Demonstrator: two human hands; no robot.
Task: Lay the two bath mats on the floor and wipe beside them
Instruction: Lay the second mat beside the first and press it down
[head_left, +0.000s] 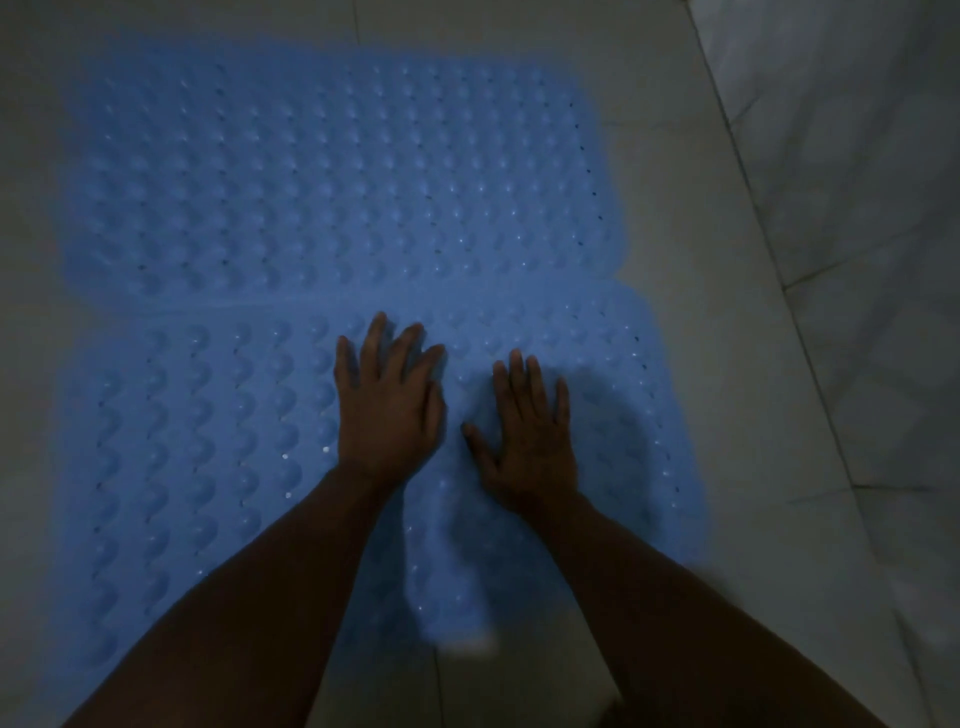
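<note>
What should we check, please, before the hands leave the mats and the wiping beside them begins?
1. Far mat flat on the floor: ok.
2. Near mat flat: ok, as far as visible.
3. Mats meeting edge to edge: ok, slightly offset at right.
4. Left hand and right hand empty, palms down on the near mat: ok.
5. Cloth ready for wiping: not ok, none in view.
6. Tiled floor beside the mats free of objects: ok.

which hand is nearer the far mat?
Left. The left hand lies flat on the near mat, its fingertips just short of the seam with the far mat. The right hand lies flat too, further back from the seam.
</note>
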